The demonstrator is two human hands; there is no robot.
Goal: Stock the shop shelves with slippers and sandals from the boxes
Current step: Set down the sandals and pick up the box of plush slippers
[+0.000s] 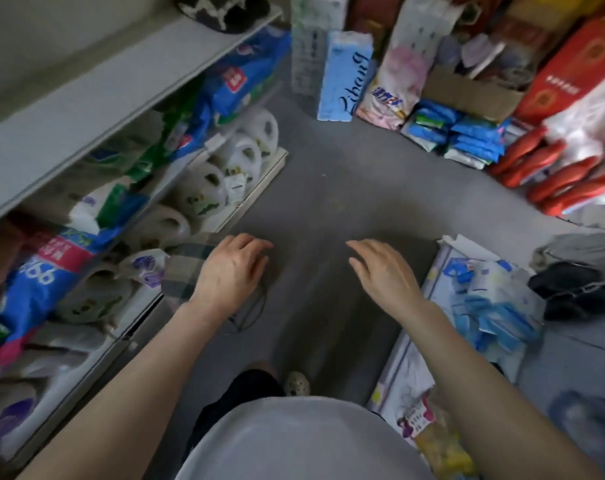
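Note:
My left hand (231, 271) and my right hand (384, 271) hover palm down over the grey floor (329, 174), fingers relaxed, holding nothing. A plaid slipper (186, 268) lies at the bottom shelf's edge, just left of my left hand; whether they touch is unclear. A black-and-white slipper pair (221, 12) sits on the upper shelf (121, 74). Red sandals (554, 174) lie in a row at the right. Black slippers (571, 292) and grey ones (585, 251) lie further right. An open cardboard box (474, 95) stands at the back.
The left shelves hold bagged goods and white jugs (242, 157). Tissue packs (346, 74) and blue packets (467, 136) stand at the aisle's end. A flat box with blue packs (488, 292) lies to my right. My foot (296, 382) is below.

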